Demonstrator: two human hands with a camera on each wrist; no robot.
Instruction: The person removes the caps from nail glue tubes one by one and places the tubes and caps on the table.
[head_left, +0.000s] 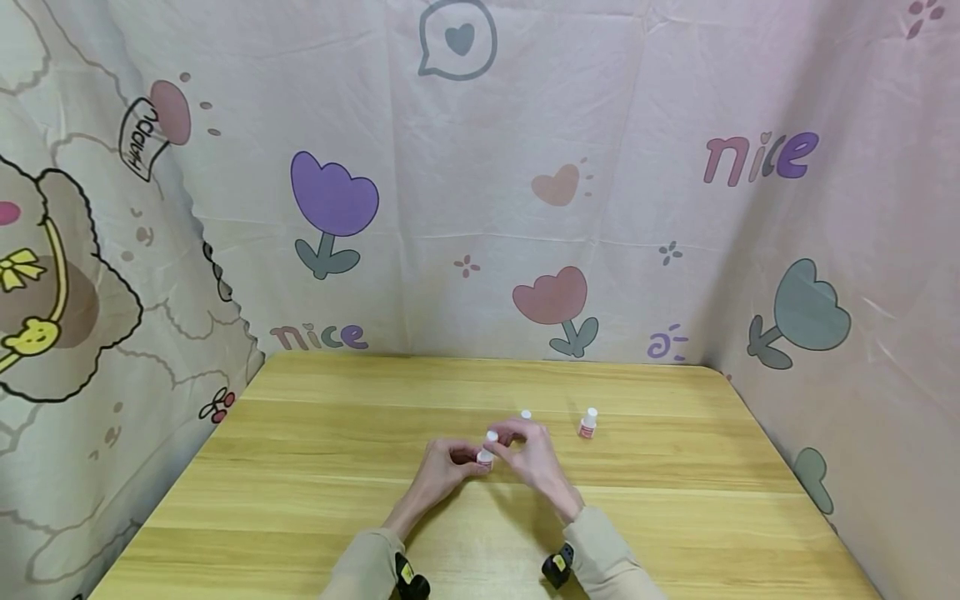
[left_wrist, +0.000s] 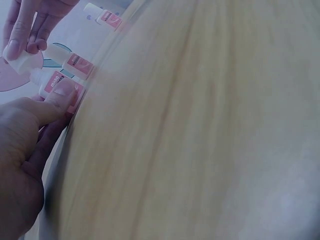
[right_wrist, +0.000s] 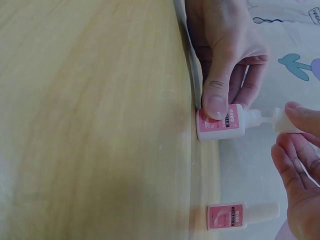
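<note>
My left hand (head_left: 438, 467) grips a small white bottle (right_wrist: 220, 122) with a pink label, thumb across the label. The bottle stands upright on the wooden table. Above its neck, the fingers of my right hand (head_left: 536, 458) pinch a white cap (right_wrist: 284, 121). The cap is lifted off, and a thin pale stem (right_wrist: 266, 120) links it to the bottle's neck in the right wrist view. How far the stem reaches inside is hidden. A second, similar bottle (right_wrist: 227, 216) with its cap on stands close by, partly behind my right hand in the head view.
Farther right on the table (head_left: 300, 450) stands a third capped bottle (head_left: 587, 425) with a pink label. A printed cloth (head_left: 465, 167) hangs behind the table's back edge, and more cloth hangs along both sides.
</note>
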